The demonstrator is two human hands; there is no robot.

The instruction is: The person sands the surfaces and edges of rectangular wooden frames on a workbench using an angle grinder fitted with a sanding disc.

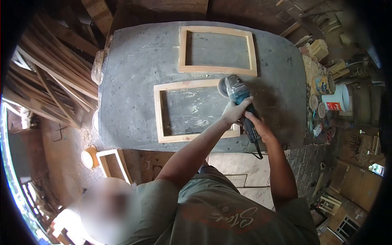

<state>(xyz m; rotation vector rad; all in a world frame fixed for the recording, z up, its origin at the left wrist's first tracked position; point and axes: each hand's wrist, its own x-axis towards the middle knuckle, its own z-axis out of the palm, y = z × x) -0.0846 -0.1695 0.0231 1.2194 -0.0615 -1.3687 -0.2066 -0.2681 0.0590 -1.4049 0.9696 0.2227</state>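
Both hands grip the angle grinder (239, 98): the left hand (236, 111) wraps its fingers round the body near the head, and the right hand (257, 125) closes on the rear handle (cord trailing below). The disc sits on the top right corner of the near wooden frame (158, 118), which lies flat on the grey workbench (130, 73). This looks like sanding that corner; next calls for a steady, flat pass along the rail. Beyond it lies a second frame (183, 49).

second frame (217, 50), white bucket (337, 99), stacked slats (53, 77)
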